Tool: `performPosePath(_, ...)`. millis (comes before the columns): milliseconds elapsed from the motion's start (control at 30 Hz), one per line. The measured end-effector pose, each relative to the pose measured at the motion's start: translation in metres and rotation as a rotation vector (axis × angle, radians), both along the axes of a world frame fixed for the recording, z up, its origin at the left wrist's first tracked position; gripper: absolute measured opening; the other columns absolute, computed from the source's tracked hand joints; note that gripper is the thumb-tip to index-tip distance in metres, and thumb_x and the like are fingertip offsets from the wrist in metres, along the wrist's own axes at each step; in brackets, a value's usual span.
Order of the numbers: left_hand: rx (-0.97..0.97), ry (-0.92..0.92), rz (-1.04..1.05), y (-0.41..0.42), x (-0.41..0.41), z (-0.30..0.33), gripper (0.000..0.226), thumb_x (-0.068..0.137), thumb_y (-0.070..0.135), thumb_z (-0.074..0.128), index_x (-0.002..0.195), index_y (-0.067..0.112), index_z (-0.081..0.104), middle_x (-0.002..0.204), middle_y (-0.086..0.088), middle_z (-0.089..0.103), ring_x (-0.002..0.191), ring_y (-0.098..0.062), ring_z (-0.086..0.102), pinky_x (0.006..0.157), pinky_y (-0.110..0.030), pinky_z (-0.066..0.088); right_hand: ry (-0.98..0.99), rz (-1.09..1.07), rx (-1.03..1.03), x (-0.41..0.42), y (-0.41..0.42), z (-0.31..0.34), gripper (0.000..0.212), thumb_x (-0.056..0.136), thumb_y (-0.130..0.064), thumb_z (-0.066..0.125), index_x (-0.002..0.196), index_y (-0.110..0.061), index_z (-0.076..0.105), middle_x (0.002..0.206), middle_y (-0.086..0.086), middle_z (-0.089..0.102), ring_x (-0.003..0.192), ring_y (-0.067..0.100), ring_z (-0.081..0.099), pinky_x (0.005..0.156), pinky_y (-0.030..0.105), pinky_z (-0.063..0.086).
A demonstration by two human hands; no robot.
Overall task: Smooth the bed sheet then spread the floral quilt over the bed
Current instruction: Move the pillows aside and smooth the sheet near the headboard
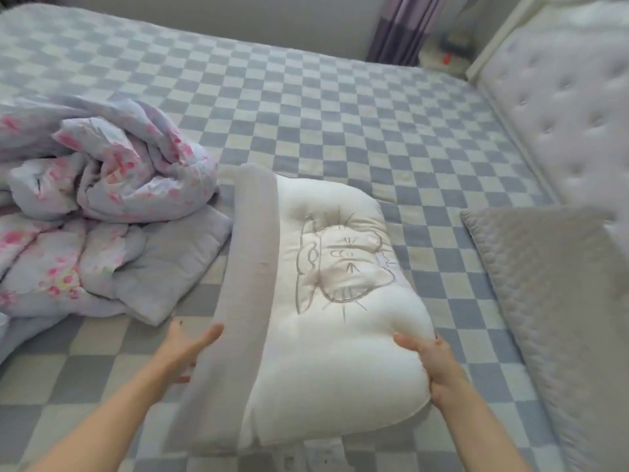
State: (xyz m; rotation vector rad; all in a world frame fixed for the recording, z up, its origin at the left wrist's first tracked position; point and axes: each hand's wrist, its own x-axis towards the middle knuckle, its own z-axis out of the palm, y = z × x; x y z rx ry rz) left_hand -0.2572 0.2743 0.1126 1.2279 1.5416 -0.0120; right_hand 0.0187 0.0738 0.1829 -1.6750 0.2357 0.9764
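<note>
Both hands hold a white pillow (340, 321) near the near edge of the bed. Its left hand (185, 345) lies flat against the pillow's grey side band, fingers straight and spread, thumb up along the band. On the other side, the right hand (432, 366) grips the pillow's right edge, fingers curled over the white cover and pressing a dent into it. A cat face is stitched in grey line on the pillow's top. Whether the pillow is lifted off the sheet or resting on it cannot be told.

Under it all lies the bed sheet (306, 107), a blue and cream chequered cloth that covers the mattress to the far edge. At the left edge of the bed sits the floral quilt (102, 185), bunched in a loose heap, pale lilac with pink flowers, one plain lilac corner spilling toward the pillow's grey band and lying just beside it. The heap covers the sheet on that side.

Along the right edge of the bed, a grey quilted cushion (541, 284) lies on the sheet, near the pillow but apart from it. Behind it rises a white tufted headboard (558, 97). Beyond the far right corner of the bed hangs a purple striped curtain (405, 25), with some blurred small things at its foot.
</note>
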Motion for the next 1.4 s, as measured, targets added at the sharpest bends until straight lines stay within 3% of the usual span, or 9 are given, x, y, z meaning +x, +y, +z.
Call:
performPosePath(133,-0.395,-0.355,0.034,-0.049,0.076,0.008,0.079,0.064,0.055,0.068,0.119,0.005,0.041,0.068,-0.008,0.061,0.043,-0.011,0.049,0.037,-0.016,0.035,-0.074,0.049,-0.016,0.021,-0.010,0.001,0.041,0.068,0.017,0.064,0.106,0.002,0.059,0.087,0.017,0.069,0.068,0.029,0.066,0.059,0.035,0.055)
performPosePath(333,0.306,0.147,-0.005,-0.090,0.158,0.011,0.095,0.062,0.064,0.067,0.136,0.013,0.038,0.136,-0.016,0.040,0.126,-0.034,0.038,0.104,-0.047,0.030,-0.135,0.007,0.220,0.069,-0.025,0.043,0.037,0.064,0.023,0.060,0.087,-0.005,0.062,0.071,0.010,0.071,0.057,0.025,0.065,0.053,0.031,0.055)
performPosePath(533,-0.575,-0.313,0.162,-0.164,0.173,0.016,0.111,0.045,0.071,0.074,0.133,0.012,0.039,0.124,-0.017,0.054,0.115,-0.029,0.050,0.106,-0.046,0.030,-0.242,-0.025,0.303,0.135,-0.074,0.069,0.037,0.063,0.023,0.058,0.073,-0.012,0.063,0.058,0.001,0.068,0.052,0.018,0.062,0.052,0.024,0.054)
performPosePath(767,-0.472,-0.287,0.341,-0.220,0.229,-0.022,0.114,0.053,0.054,0.078,0.143,0.016,0.019,0.144,-0.010,0.035,0.130,-0.032,0.036,0.103,-0.049,0.031,-0.170,-0.100,0.267,0.184,-0.109,0.049,0.039,0.066,0.022,0.059,0.084,-0.012,0.063,0.057,-0.002,0.069,0.049,0.012,0.064,0.048,0.020,0.054)
performPosePath(933,-0.149,-0.164,0.277,-0.216,0.244,0.000,0.072,0.036,0.040,0.070,0.095,-0.001,0.061,0.091,-0.013,0.062,0.089,-0.027,0.056,0.071,-0.033,0.042,-0.289,-0.091,0.196,0.192,-0.114,0.047,0.042,0.065,0.024,0.059,0.082,-0.014,0.062,0.070,0.002,0.067,0.052,0.014,0.063,0.048,0.018,0.052)
performPosePath(1067,0.321,-0.142,0.317,-0.205,0.276,0.040,0.019,0.070,0.019,0.065,0.070,0.004,0.053,0.064,-0.010,0.056,0.072,-0.031,0.055,0.064,-0.036,0.039,-0.546,0.008,0.309,0.187,-0.109,0.081,0.031,0.068,0.016,0.065,0.085,-0.010,0.068,0.067,-0.005,0.071,0.062,0.012,0.064,0.055,0.020,0.052)
performPosePath(1233,0.670,-0.432,0.337,-0.183,0.345,0.117,0.031,0.074,0.019,0.064,0.058,0.011,0.039,0.051,-0.002,0.040,0.050,-0.020,0.039,0.049,-0.033,0.030,-1.104,-0.050,0.367,0.230,-0.106,0.160,0.027,0.067,-0.011,0.073,0.093,-0.016,0.068,0.073,-0.017,0.067,0.070,-0.001,0.061,0.064,0.014,0.049)
performPosePath(1333,0.711,-0.646,0.187,-0.134,0.412,0.165,0.020,0.084,0.026,0.065,0.081,0.010,0.054,0.066,-0.004,0.055,0.066,-0.025,0.055,0.060,-0.032,0.043,-1.328,-0.154,0.337,0.303,-0.096,0.214,0.054,0.073,-0.028,0.068,0.124,-0.015,0.057,0.107,-0.010,0.063,0.094,-0.003,0.057,0.085,0.012,0.046)
performPosePath(1400,0.576,-0.782,-0.006,-0.096,0.452,0.201,0.058,0.091,0.033,0.054,0.139,0.011,0.031,0.109,-0.006,0.060,0.104,-0.022,0.056,0.084,-0.028,0.042,-1.284,-0.128,0.287,0.356,-0.085,0.246,0.082,0.078,-0.043,0.061,0.146,-0.017,0.022,0.135,-0.004,0.043,0.122,0.005,0.041,0.110,0.025,0.032)
